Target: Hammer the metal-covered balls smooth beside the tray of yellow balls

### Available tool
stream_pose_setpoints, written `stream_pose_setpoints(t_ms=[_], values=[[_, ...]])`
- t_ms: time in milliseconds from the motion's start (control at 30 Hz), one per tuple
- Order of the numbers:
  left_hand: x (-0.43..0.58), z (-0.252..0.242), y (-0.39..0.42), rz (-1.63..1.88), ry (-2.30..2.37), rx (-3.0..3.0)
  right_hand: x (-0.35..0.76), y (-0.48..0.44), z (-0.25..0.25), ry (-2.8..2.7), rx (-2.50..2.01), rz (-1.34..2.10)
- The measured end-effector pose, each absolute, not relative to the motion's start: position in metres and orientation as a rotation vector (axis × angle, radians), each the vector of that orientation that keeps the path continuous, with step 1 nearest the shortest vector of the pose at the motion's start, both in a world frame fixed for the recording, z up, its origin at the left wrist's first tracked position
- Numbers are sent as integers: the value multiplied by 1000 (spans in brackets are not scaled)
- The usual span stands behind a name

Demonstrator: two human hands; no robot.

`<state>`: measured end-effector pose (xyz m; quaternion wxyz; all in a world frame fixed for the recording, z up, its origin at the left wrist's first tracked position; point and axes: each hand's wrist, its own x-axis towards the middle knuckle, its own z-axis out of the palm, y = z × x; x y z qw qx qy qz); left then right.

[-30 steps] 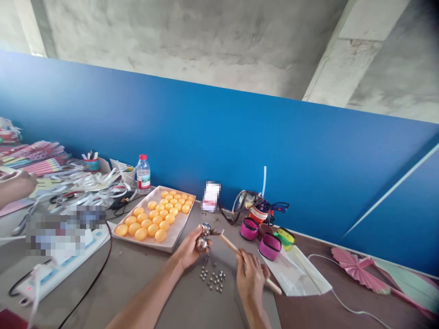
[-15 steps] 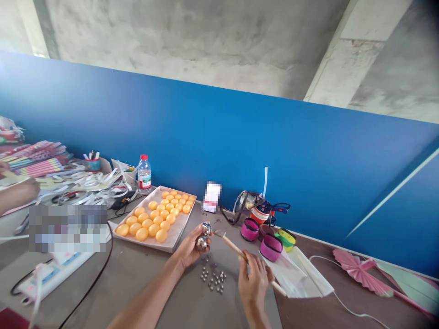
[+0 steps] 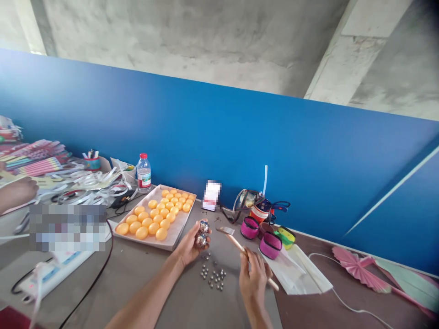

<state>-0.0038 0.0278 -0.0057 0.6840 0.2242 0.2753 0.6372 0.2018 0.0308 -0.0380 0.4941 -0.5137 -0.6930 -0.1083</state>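
Observation:
My left hand [image 3: 190, 244] is closed around two shiny silver balls [image 3: 202, 234], one above the other, at the middle of the table. Across from it, my right hand [image 3: 253, 273] grips the pale wooden handle of a flat brush [image 3: 238, 244]. The brush slants up to the left, and its whitish flat tip is a little apart from the silver balls. Several small silver beads [image 3: 216, 278] lie loose on the table between my two forearms.
Orange balls fill much of a shallow tray [image 3: 169, 242] at left. A bottle [image 3: 144, 172], a phone [image 3: 211, 195], magenta bands [image 3: 270, 246] and a white sheet [image 3: 298, 276] lie around. A power strip [image 3: 51, 274] and another person's hand [image 3: 22, 192] are far left.
The brush tip has moved away from the silver balls, up and to the right. My left hand has shifted only slightly, still holding the balls.

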Motion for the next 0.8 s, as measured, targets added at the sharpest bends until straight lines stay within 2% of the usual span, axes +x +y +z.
stream_pose_setpoints(t_ms=[800], values=[[-3, -6, 28, 1373, 601, 461, 197, 30, -39, -1764, -1216, -215]])
